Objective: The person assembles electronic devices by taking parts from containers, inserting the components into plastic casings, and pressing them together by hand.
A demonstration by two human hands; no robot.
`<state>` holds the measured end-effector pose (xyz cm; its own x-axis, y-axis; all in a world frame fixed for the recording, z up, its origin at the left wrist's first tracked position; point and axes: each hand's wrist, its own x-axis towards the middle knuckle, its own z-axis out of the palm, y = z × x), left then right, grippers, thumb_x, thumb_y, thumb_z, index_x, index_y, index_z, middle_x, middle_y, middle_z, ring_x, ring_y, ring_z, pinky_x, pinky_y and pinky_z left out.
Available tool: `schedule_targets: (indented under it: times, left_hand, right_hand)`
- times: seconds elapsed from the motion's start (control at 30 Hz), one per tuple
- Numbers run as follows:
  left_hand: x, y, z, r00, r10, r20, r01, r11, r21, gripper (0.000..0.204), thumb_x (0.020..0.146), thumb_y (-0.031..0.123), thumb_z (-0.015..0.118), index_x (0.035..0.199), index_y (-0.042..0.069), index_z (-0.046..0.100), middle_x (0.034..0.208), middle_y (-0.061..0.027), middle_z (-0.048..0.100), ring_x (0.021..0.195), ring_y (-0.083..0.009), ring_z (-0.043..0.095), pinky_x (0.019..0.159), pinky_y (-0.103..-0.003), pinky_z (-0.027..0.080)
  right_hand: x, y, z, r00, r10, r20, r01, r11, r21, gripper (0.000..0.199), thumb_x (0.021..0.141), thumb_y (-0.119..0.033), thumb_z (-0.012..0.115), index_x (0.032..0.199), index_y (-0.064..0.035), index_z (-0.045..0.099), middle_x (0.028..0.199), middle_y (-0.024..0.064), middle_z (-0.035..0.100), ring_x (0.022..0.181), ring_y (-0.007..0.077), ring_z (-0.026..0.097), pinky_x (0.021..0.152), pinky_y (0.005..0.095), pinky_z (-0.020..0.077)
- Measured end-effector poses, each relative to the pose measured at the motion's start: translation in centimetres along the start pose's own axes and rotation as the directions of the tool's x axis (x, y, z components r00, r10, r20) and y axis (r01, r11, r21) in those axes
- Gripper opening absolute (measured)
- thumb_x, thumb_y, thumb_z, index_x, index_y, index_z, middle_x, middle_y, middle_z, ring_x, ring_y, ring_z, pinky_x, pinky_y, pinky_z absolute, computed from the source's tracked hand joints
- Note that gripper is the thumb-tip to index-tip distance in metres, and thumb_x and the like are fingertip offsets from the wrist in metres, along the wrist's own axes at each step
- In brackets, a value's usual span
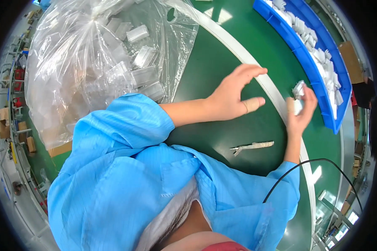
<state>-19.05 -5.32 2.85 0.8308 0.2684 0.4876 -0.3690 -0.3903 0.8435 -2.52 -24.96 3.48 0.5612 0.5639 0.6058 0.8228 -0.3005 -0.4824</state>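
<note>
Fingers [309,94] of right hand [299,113]: closed round a small clear case [298,88], pinched between thumb and fingertips, held just beside the near wall of the blue bin [310,62]. Thumb wrapped in tan tape.

Fingers [249,72] of left hand [232,96]: spread open, holding nothing, hovering over the green table [222,138]; thumb likewise taped. Gap between the two hands is bare green surface crossed by a pale strip [238,48].

Tweezers [252,146], handle wrapped in pale tape: lying flat on the table, below both hands, apart from each.

Bin: long, blue, set along the far right edge, filled with many small white and clear cases in a loose heap.

Bag [92,54]: large, clear plastic, crumpled, at upper left beyond the left forearm; holds clear rectangular cases, piled at all angles. Brown carton [60,148] edge under its lower corner.

Sleeves [134,121]: light blue, covering both arms to the wrist.

Cable [305,165]: thin, black, arcing over the right sleeve toward the table's right edge.

Open room: table centre between tweezers, bag and bin.
</note>
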Motion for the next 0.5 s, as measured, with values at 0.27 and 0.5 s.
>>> schedule_targets:
  times: [0.27, 0.5]
  left_hand:
    - [-5.3, 14.4, -13.6, 0.713, 0.373, -0.594, -0.631, 0.711, -0.311, 0.041, 0.092, 0.026, 0.048, 0.122, -0.002, 0.050, 0.121, -0.0163, 0.056, 0.101, -0.0200, 0.060, 0.092, -0.035, 0.047]
    - [-12.9, 14.8, -9.7, 0.690, 0.259, -0.676, -0.658, 0.612, -0.438, 0.038, 0.090, 0.024, 0.052, 0.119, -0.002, 0.052, 0.117, -0.0154, 0.057, 0.099, -0.0202, 0.059, 0.090, -0.035, 0.047]
  right_hand:
    - [-6.1, -7.3, -1.8, 0.849, -0.201, 0.488, 0.088, 0.966, 0.245, 0.052, 0.059, -0.017, 0.080, 0.108, -0.0056, 0.067, 0.107, 0.0114, 0.060, 0.102, 0.0297, 0.056, 0.089, 0.0380, 0.0451]
    - [-6.6, -7.6, 1.5, 0.866, -0.226, 0.447, 0.175, 0.972, 0.154, 0.031, 0.071, -0.002, 0.067, 0.101, -0.0074, 0.069, 0.101, 0.0096, 0.059, 0.096, 0.0279, 0.056, 0.083, 0.0356, 0.0474]
